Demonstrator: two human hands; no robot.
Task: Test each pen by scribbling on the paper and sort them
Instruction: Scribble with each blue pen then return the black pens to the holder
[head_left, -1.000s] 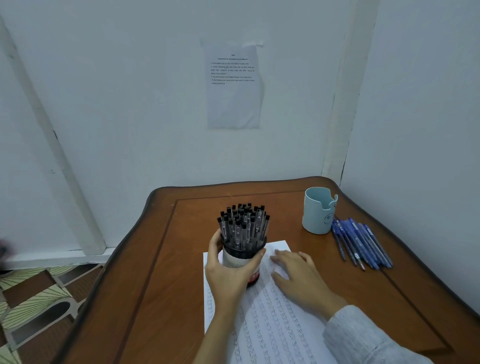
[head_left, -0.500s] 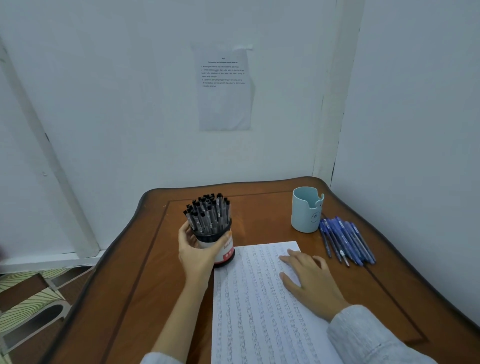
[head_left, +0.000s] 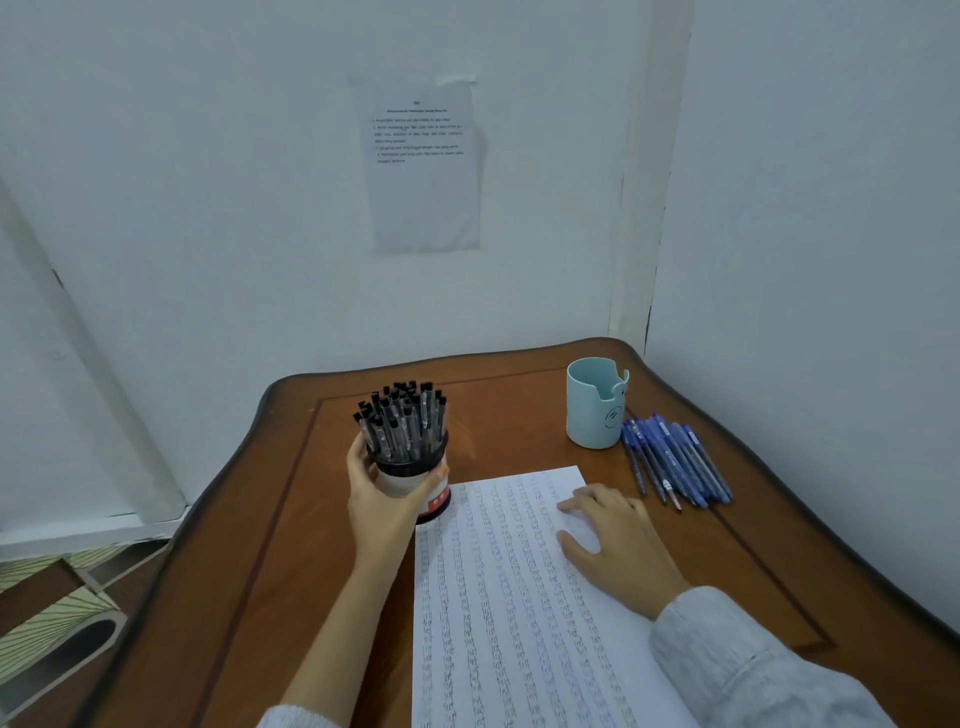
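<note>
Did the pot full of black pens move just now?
Yes. The pen pot, gripped by the left hand, went left, away from the light blue cup: it stood on a corner of the paper and now stands beside it.

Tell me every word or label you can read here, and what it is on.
Sheet on the wall: printed lines, too small to read.
Pen holder: red label, too blurred to read.
Blue cup: a drawn mark, no words.
Paper: rows of scribbles, no legible words.
</note>
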